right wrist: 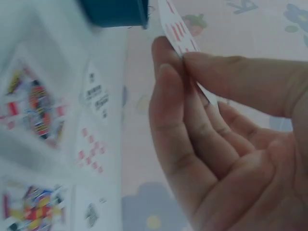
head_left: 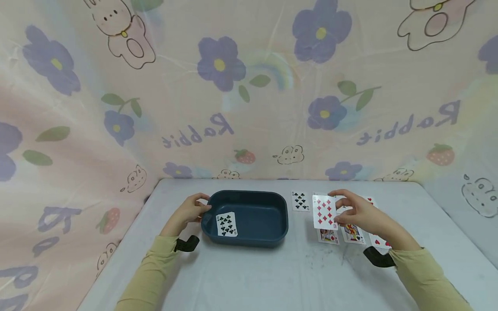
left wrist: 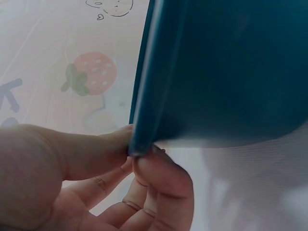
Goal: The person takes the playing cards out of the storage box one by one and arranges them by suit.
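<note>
A dark blue rectangular tray [head_left: 245,242] stands on the table, and my left hand [head_left: 191,211] pinches its left rim between thumb and fingers. The left wrist view shows that grip at a corner of the tray [left wrist: 226,72]. Inside the tray, toward the left, lies a black clubs playing card [head_left: 227,224]. My right hand [head_left: 359,212] pinches a red diamonds playing card [head_left: 324,212] by its right edge, raised above the laid-out cards. In the right wrist view, this card [right wrist: 175,24] is seen nearly edge-on between thumb and fingers.
Right of the tray, several cards lie face up in rows: a black clubs card [head_left: 301,201] at the back, face cards [head_left: 353,234] in front, a hearts card [head_left: 379,242] at the right. My right hand and the raised card partly hide them. A patterned cloth [head_left: 264,112] hangs behind.
</note>
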Demonstrator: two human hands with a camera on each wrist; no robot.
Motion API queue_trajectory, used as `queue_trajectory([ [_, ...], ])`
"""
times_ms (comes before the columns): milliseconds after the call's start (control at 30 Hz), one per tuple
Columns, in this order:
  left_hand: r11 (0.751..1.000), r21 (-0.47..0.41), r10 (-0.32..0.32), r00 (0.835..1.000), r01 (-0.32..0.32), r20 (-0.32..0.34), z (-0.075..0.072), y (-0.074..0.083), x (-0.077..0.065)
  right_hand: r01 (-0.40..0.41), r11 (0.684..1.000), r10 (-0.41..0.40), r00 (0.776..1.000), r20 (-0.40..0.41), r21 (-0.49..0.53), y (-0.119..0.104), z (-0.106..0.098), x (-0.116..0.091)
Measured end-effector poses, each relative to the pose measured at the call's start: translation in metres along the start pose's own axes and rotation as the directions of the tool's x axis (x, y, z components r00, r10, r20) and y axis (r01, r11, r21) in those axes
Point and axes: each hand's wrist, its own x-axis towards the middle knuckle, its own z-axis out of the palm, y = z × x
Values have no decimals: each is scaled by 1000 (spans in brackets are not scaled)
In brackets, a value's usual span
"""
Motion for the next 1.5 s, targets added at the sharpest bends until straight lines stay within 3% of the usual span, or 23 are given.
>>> queue_trajectory([
  [433, 1000, 3, -3, 1000, 3, -1, 0, -1, 1, -71, 995, 71, 997, 4, 73, 45, 17, -38],
  [800, 1000, -3, -12, 1000, 12, 3, 0, 1, -1, 9, 991, -24, 994, 109, 132, 64, 28, -62],
  [1033, 1000, -9, -12, 1000, 12, 7, 0, 2, -2, -31, 991, 15, 992, 123, 132, 66, 40, -64],
  [1200, 1000, -19, -1, 1000, 1, 11, -1, 0, -2, -98, 991, 90, 992, 84, 94, 65, 46, -63],
  [1500, 1000, -28, 10, 1000, -10, 7, 0, -1, -2, -109, 994, 109, 994, 23, 2, 53, 51, -63],
])
